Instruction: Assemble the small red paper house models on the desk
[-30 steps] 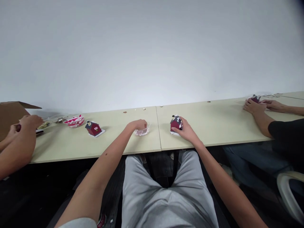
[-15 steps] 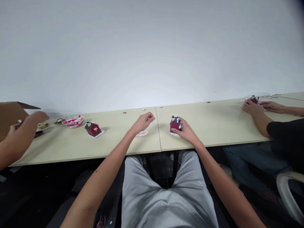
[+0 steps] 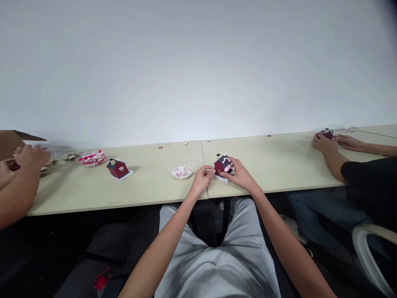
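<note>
A small red model house (image 3: 222,165) with a dark roof and white trim stands on a white base near the table's front edge. My right hand (image 3: 240,174) grips it from the right side. My left hand (image 3: 202,179) is right next to the house's left side, pinching a tiny pale piece (image 3: 209,169) between finger and thumb. To the left of that hand sits a clear plastic dish (image 3: 181,170) holding white and red pieces.
A finished-looking red house (image 3: 118,169) and a dish of red-and-white pieces (image 3: 92,159) stand further left, near a co-worker's hands (image 3: 25,159) and a cardboard box (image 3: 9,140). Another person's hands (image 3: 328,142) work at the right. Crumbs lie along the table's back edge.
My left hand has moved down and right, from above the dish to beside the house, and no longer hides the dish. The right hand stays on the house.
</note>
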`<action>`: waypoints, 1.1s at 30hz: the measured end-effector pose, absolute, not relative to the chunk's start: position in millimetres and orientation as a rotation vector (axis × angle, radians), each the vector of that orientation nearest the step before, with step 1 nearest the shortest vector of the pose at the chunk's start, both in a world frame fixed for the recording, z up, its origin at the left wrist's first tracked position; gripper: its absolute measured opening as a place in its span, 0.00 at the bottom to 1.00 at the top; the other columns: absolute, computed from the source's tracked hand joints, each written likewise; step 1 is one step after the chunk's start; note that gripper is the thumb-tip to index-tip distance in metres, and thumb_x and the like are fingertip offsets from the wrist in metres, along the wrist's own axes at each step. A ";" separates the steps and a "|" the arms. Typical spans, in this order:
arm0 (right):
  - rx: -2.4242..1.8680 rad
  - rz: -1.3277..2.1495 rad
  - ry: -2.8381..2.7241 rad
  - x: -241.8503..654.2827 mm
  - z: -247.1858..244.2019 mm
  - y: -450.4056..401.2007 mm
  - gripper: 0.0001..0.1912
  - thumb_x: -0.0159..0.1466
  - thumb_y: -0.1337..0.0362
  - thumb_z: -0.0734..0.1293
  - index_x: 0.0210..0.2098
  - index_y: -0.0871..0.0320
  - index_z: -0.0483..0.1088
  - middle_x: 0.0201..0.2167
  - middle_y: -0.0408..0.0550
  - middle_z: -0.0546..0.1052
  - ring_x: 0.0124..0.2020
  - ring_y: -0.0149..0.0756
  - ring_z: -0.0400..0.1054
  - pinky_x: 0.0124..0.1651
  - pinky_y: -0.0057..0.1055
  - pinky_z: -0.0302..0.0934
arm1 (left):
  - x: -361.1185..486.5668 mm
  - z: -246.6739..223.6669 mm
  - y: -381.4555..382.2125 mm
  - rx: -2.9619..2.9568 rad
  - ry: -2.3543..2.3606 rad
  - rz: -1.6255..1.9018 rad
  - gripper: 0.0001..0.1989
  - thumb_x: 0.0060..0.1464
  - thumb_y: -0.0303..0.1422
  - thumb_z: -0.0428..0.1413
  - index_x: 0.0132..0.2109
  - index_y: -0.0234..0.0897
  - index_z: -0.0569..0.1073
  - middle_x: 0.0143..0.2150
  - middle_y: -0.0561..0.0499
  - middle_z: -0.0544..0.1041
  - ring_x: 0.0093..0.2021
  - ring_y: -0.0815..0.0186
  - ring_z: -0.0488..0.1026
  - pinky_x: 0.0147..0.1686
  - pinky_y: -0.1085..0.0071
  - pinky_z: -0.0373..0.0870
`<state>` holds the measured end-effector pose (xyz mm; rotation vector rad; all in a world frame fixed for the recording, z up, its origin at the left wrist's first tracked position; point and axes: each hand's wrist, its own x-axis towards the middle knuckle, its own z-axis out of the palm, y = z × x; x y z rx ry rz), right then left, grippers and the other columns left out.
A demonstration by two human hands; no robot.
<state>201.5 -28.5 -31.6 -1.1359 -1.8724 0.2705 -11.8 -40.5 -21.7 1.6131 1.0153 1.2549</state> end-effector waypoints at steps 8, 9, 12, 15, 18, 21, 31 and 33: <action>-1.090 0.297 -1.894 201.5 -25.9 -32.9 0.39 0.61 0.44 0.71 0.66 0.52 0.59 0.57 0.56 0.68 0.57 0.50 0.68 0.59 0.46 0.65 | -12.7 -21.9 -45.2 1.614 1.003 1.250 0.15 0.54 0.42 0.61 0.43 0.37 0.73 0.31 0.51 0.75 0.30 0.66 0.74 0.27 0.74 0.65; -1.084 0.306 -1.895 201.4 -25.9 -33.0 0.39 0.60 0.44 0.72 0.65 0.52 0.60 0.57 0.56 0.68 0.55 0.49 0.69 0.58 0.46 0.66 | -12.4 -22.1 -45.6 1.624 1.011 1.262 0.15 0.53 0.42 0.61 0.42 0.37 0.72 0.32 0.51 0.76 0.31 0.66 0.75 0.29 0.73 0.67; -1.062 0.316 -1.893 201.1 -26.8 -32.3 0.41 0.58 0.43 0.73 0.64 0.52 0.60 0.56 0.55 0.68 0.50 0.47 0.71 0.55 0.45 0.68 | -11.8 -23.0 -46.3 1.677 1.027 1.323 0.13 0.53 0.41 0.62 0.40 0.37 0.72 0.34 0.50 0.76 0.34 0.65 0.75 0.34 0.71 0.70; -1.055 0.302 -1.895 201.0 -27.2 -32.1 0.41 0.58 0.43 0.73 0.64 0.53 0.61 0.56 0.55 0.68 0.48 0.46 0.72 0.55 0.45 0.68 | -12.0 -23.3 -47.1 1.699 1.014 1.368 0.12 0.53 0.38 0.62 0.41 0.38 0.70 0.34 0.50 0.76 0.35 0.66 0.75 0.37 0.70 0.70; -1.060 0.291 -1.901 200.9 -26.0 -33.5 0.40 0.58 0.43 0.73 0.63 0.53 0.61 0.55 0.55 0.69 0.47 0.46 0.72 0.55 0.46 0.68 | -12.5 -22.3 -48.2 1.694 1.018 1.377 0.12 0.53 0.37 0.62 0.40 0.38 0.68 0.33 0.52 0.75 0.35 0.66 0.74 0.37 0.71 0.70; -1.061 0.295 -1.908 200.7 -24.4 -35.2 0.39 0.58 0.43 0.73 0.62 0.53 0.62 0.55 0.55 0.69 0.47 0.46 0.72 0.55 0.45 0.68 | -12.7 -19.8 -49.9 1.701 1.008 1.363 0.12 0.53 0.38 0.62 0.40 0.38 0.69 0.32 0.53 0.73 0.34 0.67 0.72 0.37 0.71 0.68; -1.006 0.284 -1.951 201.1 -24.2 -35.2 0.36 0.61 0.47 0.72 0.63 0.51 0.62 0.55 0.54 0.70 0.52 0.48 0.71 0.55 0.45 0.68 | -12.2 -16.8 -51.6 1.633 0.938 1.375 0.17 0.51 0.42 0.64 0.40 0.38 0.68 0.32 0.53 0.74 0.34 0.67 0.73 0.37 0.72 0.68; -0.995 0.282 -1.958 200.8 -23.8 -35.5 0.35 0.61 0.47 0.72 0.63 0.51 0.62 0.55 0.53 0.70 0.53 0.48 0.70 0.55 0.45 0.68 | -12.7 -17.9 -50.7 1.636 0.924 1.380 0.17 0.51 0.42 0.64 0.40 0.38 0.68 0.32 0.53 0.75 0.34 0.67 0.73 0.37 0.72 0.69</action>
